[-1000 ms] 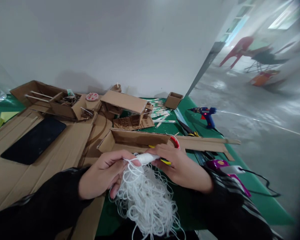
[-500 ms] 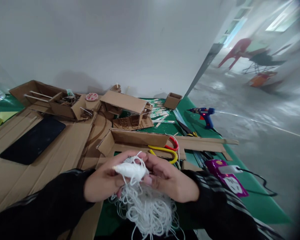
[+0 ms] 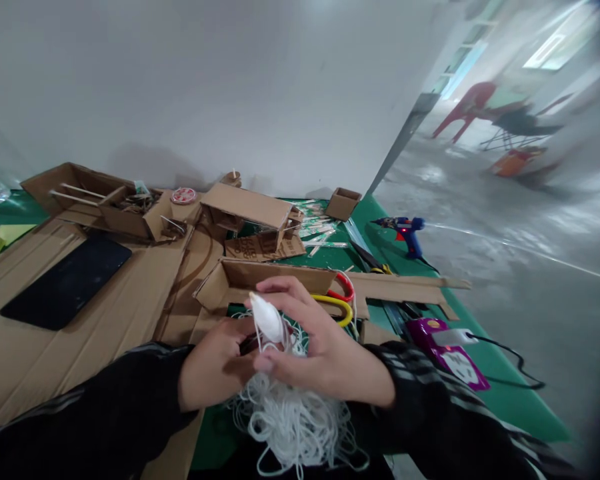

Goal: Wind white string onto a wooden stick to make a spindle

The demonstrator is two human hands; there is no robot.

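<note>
A bundle of white string (image 3: 269,321), wound thick in the middle around what looks like a thin stick with a pale pointed tip, stands tilted upward between my hands. My left hand (image 3: 219,363) is closed around its lower part. Curved around its right side is my right hand (image 3: 320,347), fingers behind and thumb in front, on the string. Below both hands hangs a large loose tangle of white string (image 3: 295,423). Part of the stick is hidden by my fingers.
An open cardboard tray (image 3: 275,272) lies ahead, with yellow-handled (image 3: 340,308) and red-handled (image 3: 347,285) tools. A blue glue gun (image 3: 405,230) and purple power strip (image 3: 447,353) are at right. A black tablet (image 3: 67,280) rests on cardboard at left. Cardboard boxes (image 3: 247,203) stand behind.
The wound bundle has turned from lying nearly level to pointing up. My right hand has moved up and left around it; my left hand has shifted slightly right.
</note>
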